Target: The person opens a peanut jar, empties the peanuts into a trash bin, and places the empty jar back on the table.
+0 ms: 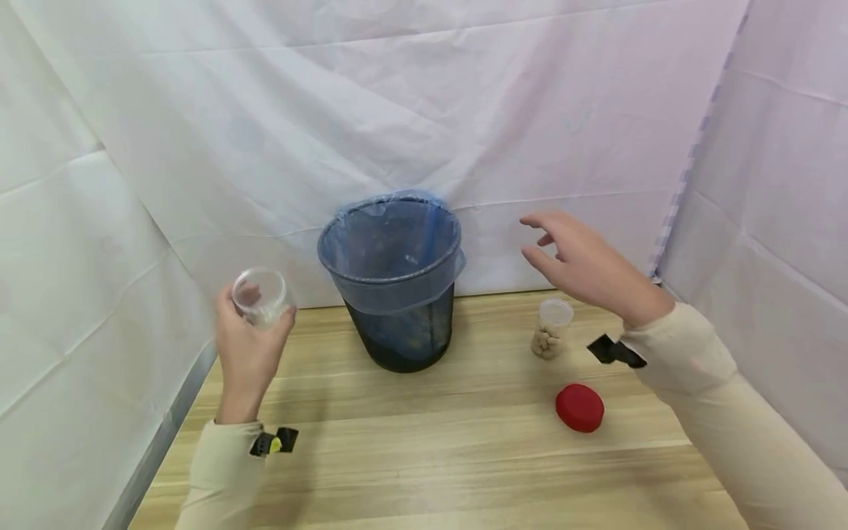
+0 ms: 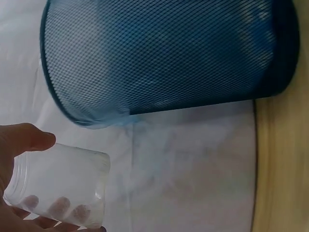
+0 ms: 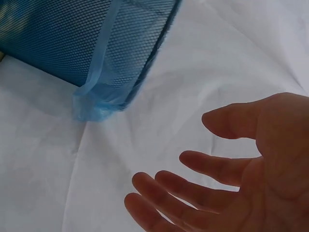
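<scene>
My left hand [image 1: 250, 353] grips a clear plastic jar [image 2: 67, 181] without a lid, its thumb on one side and fingers wrapped round the other. The jar is held up at the left of the head view, its round mouth facing the camera. Raised at the right, my right hand [image 1: 579, 261] holds nothing; its fingers are spread and loosely bent in the right wrist view. Below that hand a clear jar [image 1: 551, 327] with tan pieces at its bottom stands on the table. A red screw lid [image 1: 580, 408] lies nearer to me.
A dark mesh waste bin [image 1: 397, 324] lined with a blue bag [image 1: 391, 291] stands at the back of the wooden table [image 1: 397, 456], between my hands. White cloth [image 1: 464, 110] hangs behind and along both sides.
</scene>
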A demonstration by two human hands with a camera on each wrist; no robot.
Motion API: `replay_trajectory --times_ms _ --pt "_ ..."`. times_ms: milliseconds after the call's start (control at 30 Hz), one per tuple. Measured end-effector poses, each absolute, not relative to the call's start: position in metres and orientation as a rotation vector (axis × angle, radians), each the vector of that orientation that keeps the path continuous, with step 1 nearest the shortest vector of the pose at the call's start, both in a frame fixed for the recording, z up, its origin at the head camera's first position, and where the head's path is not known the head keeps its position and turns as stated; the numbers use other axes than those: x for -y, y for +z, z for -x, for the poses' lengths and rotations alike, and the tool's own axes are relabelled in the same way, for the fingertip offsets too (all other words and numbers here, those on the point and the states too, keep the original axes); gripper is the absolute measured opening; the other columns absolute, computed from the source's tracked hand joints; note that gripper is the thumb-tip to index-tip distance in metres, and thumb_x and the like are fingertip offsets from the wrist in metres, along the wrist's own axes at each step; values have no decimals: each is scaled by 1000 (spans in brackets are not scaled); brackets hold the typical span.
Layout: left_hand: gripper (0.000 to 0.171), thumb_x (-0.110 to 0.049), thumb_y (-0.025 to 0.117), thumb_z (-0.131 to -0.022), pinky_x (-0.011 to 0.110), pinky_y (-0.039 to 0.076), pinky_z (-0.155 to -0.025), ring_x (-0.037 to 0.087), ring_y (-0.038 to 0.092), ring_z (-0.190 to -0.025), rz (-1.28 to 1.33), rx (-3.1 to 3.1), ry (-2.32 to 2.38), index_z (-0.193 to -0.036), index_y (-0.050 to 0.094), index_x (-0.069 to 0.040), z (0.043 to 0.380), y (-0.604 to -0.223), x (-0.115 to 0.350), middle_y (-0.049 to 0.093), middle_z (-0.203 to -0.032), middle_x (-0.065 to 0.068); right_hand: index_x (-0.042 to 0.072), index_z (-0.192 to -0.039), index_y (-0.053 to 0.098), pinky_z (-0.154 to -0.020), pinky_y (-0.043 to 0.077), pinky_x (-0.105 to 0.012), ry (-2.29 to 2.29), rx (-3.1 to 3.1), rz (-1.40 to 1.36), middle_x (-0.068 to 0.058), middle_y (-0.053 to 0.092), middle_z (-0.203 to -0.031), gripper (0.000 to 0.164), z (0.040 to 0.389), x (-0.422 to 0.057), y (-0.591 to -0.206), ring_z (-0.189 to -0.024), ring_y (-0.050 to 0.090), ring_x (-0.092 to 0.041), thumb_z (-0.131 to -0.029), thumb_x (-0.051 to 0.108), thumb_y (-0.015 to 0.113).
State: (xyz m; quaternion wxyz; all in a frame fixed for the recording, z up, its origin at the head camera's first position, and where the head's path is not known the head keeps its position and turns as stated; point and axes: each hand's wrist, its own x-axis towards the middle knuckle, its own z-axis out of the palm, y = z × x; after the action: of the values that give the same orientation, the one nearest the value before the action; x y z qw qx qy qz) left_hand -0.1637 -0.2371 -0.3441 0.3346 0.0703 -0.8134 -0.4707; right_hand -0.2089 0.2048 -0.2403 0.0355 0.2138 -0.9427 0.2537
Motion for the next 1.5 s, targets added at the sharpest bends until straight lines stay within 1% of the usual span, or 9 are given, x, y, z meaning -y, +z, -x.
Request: replay_trajectory --times_ms 67,100,267,333,500,733,1033,1367,1500 --pt "82 -7 84 -87 49 47 -102 41 58 -127 -203 2168 -1229 -156 42 1 159 -361 235 61 -144 25 4 -164 41 -109 51 -65 813 2874 -654 -20 44 -167 57 200 -215 -250 -138 58 -43 -114 26 55" --pt "82 -7 84 -87 51 48 -103 43 59 -128 -215 2189 -1231 -156 42 1 156 -370 233 61 -144 27 2 -163 42 -109 52 -65 822 2860 -657 -21 45 -166 56 196 -220 -255 -137 59 -44 -113 25 56" --pt "80 -8 82 -90 69 49 -111 54 56 -137 -295 2317 -1284 -157 39 2 140 -407 227 57 -152 30 0 -162 43 -103 54 -68 856 2865 -631 -26 50 -160 57 178 -239 -292 -134 60 -47 -114 26 57" --pt "81 -11 81 -92 72 50 -108 58 54 -139 -341 2385 -1289 -158 36 1 134 -417 226 53 -156 31 1 -161 44 -102 55 -68 869 2881 -598 -25 52 -159 56 171 -244 -307 -134 61 -47 -113 27 57" --pt "84 -13 80 -93 73 51 -105 61 52 -139 -404 2506 -1295 -161 31 0 124 -435 225 47 -160 32 -2 -156 50 -98 57 -67 856 2889 -554 -28 56 -154 53 159 -255 -345 -128 65 -48 -111 24 61" --pt "87 -8 79 -91 73 48 -110 61 49 -142 -407 2562 -1370 -160 28 4 119 -450 225 45 -161 35 -5 -152 53 -97 58 -65 915 2944 -492 -30 58 -150 52 149 -260 -381 -125 64 -51 -107 18 67" --pt "87 -7 79 -93 75 38 -119 62 39 -150 -414 2623 -1412 -161 26 8 114 -463 225 39 -164 37 -8 -145 59 -97 58 -66 838 3005 -462 -31 63 -142 52 145 -267 -405 -120 65 -50 -102 19 73" --pt "90 -9 81 -94 77 42 -114 65 42 -145 -399 2630 -1363 -162 24 8 110 -467 228 43 -160 41 -6 -145 59 -98 57 -68 809 3054 -433 -32 61 -144 52 147 -274 -414 -123 64 -52 -104 23 73" --pt "95 -10 82 -94 77 41 -115 65 40 -146 -416 2644 -1362 -164 20 8 109 -466 231 39 -162 41 -7 -144 59 -98 57 -68 806 3053 -436 -33 61 -143 53 150 -276 -416 -122 65 -53 -103 23 73"
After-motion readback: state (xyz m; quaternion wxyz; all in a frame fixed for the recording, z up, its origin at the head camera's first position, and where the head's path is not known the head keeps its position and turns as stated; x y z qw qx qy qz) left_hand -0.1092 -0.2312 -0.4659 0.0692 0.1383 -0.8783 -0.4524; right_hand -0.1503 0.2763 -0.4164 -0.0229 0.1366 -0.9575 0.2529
